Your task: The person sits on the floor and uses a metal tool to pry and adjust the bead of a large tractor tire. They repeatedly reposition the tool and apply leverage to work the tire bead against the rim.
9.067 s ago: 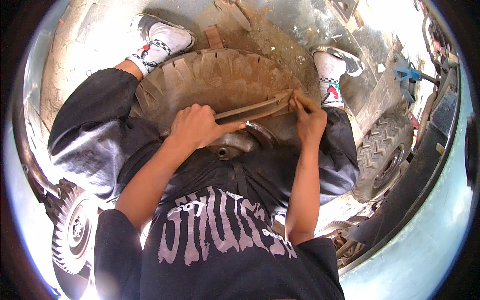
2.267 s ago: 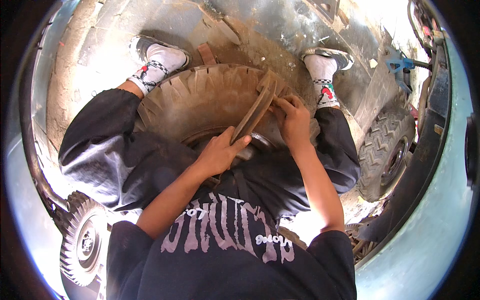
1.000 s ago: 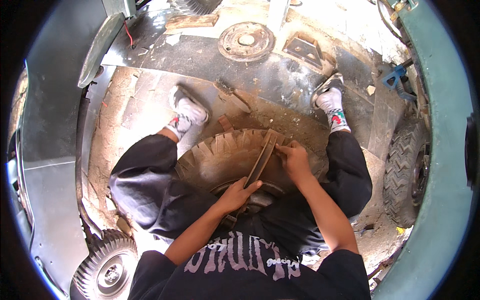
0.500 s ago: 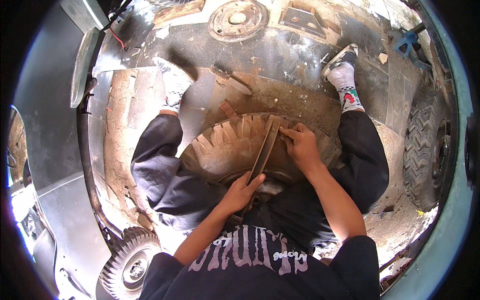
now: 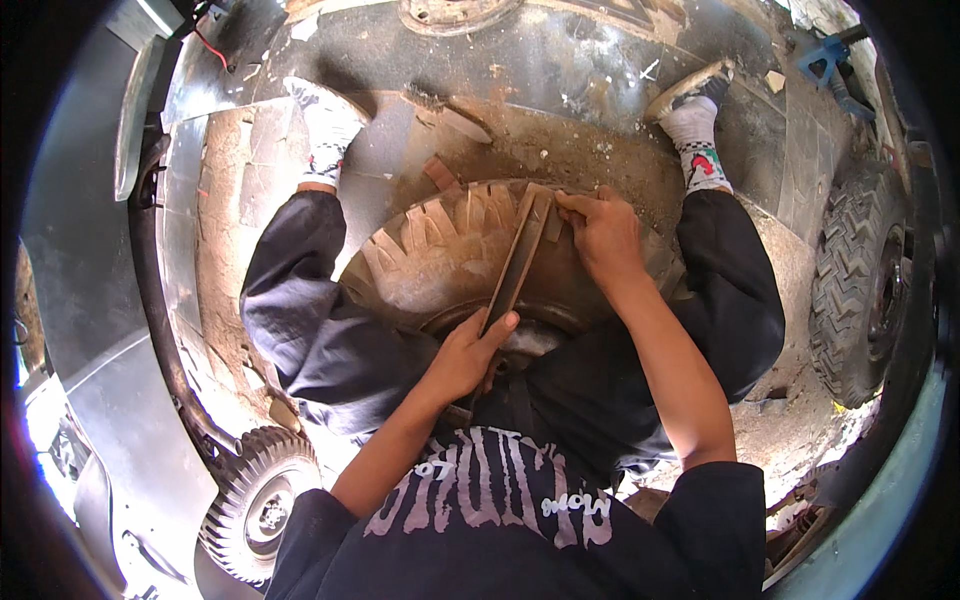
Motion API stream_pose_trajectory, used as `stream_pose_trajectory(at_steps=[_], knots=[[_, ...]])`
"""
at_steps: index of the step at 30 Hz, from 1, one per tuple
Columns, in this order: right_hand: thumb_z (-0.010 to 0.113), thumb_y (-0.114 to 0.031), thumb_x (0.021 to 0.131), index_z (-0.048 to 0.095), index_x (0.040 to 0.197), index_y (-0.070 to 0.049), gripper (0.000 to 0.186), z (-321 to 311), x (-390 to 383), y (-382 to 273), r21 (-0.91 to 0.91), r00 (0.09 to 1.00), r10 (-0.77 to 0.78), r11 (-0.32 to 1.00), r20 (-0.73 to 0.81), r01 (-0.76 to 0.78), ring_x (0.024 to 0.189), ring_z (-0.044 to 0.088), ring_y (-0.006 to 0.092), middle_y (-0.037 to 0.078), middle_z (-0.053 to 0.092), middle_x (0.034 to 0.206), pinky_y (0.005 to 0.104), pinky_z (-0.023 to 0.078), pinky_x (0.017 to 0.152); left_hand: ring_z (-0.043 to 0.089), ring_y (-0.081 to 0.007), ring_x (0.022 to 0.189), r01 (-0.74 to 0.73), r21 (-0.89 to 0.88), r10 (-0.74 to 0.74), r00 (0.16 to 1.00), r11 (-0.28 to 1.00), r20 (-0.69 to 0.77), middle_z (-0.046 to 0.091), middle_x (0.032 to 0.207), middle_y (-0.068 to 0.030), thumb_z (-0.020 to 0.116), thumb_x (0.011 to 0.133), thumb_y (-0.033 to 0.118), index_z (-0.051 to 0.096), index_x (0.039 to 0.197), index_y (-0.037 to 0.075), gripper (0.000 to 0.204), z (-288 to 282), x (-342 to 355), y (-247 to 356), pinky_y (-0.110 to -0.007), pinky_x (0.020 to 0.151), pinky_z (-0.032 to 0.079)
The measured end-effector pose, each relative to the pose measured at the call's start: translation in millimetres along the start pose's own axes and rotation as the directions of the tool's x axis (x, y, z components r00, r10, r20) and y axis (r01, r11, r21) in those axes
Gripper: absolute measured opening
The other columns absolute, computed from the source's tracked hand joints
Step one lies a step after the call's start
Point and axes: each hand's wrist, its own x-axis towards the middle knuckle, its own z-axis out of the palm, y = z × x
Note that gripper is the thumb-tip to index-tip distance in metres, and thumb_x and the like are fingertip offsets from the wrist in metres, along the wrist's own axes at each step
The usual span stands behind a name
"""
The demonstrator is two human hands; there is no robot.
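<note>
A large dusty tyre (image 5: 410, 270) with chunky tread lies between my legs, its rusty rim (image 5: 540, 335) partly hidden. A long, narrow metal bar (image 5: 515, 265) slants over it, its far end on the tread. My left hand (image 5: 465, 355) grips the near end of the bar, thumb along its side. My right hand (image 5: 605, 240) is beside the far end, fingers curled in against the bar and tread; what they pinch is hidden.
A brush (image 5: 450, 115), round metal plate (image 5: 455, 15) and reddish scrap (image 5: 440, 175) lie on the dusty floor (image 5: 560, 90). Grey panels (image 5: 100, 300) border the left, above a small wheel (image 5: 270, 510). Another tyre (image 5: 845, 300) and blue metal tool (image 5: 828, 65) are at right.
The bar has swung from lying across the tyre to pointing steeply away from me, my left hand moving to its near end. The camera's view has shifted, showing more panel at left.
</note>
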Motion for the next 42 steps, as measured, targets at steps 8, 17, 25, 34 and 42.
stream_pose_trajectory(at_steps=[8,17,25,34,42], knots=[[0.078,-0.017,0.093,0.086,0.109,-0.015,0.018,-2,0,5,-0.014,0.999,-0.005,1.0,0.034,0.006,0.087,0.072,0.041,0.02,0.071,0.091,0.0503,0.055,0.079,0.053,-0.0126,0.052,0.002,0.004,-0.002,1.0,1.0,0.015,0.052,0.069,-0.0006,0.056,0.111,0.054,0.059,0.112,0.007,0.047,0,-3,8,-0.03,0.047,0.043],[0.075,-0.012,0.091,0.086,0.111,-0.015,0.022,4,0,15,-0.022,0.999,-0.049,0.999,0.023,0.05,0.09,0.072,0.0424,0.022,0.072,0.094,0.0506,0.056,0.082,0.055,-0.0167,0.048,-0.021,0.002,0.021,0.999,1.0,-0.036,0.055,0.067,-0.0055,0.057,0.109,0.058,0.06,0.11,0.002,0.057,6,-6,8,-0.034,0.048,0.045],[0.073,-0.01,0.091,0.085,0.109,-0.014,0.023,8,-15,20,-0.035,0.995,0.004,0.999,0.1,0.0,0.09,0.073,0.0416,0.023,0.073,0.089,0.0507,0.057,0.081,0.054,-0.0143,0.052,-0.003,0.024,0.003,1.0,1.0,-0.022,0.055,0.069,-0.003,0.056,0.109,0.06,0.062,0.117,0.004,0.057,10,-12,1,-0.031,0.048,0.043],[0.069,-0.011,0.096,0.085,0.108,-0.012,0.021,4,1,17,0.013,0.998,-0.065,0.998,0.008,0.065,0.089,0.072,0.0435,0.025,0.072,0.093,0.0536,0.055,0.081,0.053,-0.016,0.047,-0.034,0.005,0.035,0.999,0.999,-0.016,0.053,0.065,-0.0043,0.057,0.109,0.059,0.061,0.114,0.0,0.059,10,-9,3,-0.033,0.046,0.043],[0.068,-0.005,0.091,0.085,0.106,-0.01,0.023,8,-16,2,0.015,0.996,-0.073,0.997,-0.06,0.074,0.087,0.072,0.0435,0.025,0.073,0.088,0.0515,0.056,0.08,0.054,-0.0154,0.047,-0.034,0.013,0.035,0.999,0.999,-0.037,0.053,0.064,-0.0032,0.056,0.109,0.059,0.061,0.114,0.002,0.057,11,-13,1,-0.032,0.046,0.044]])
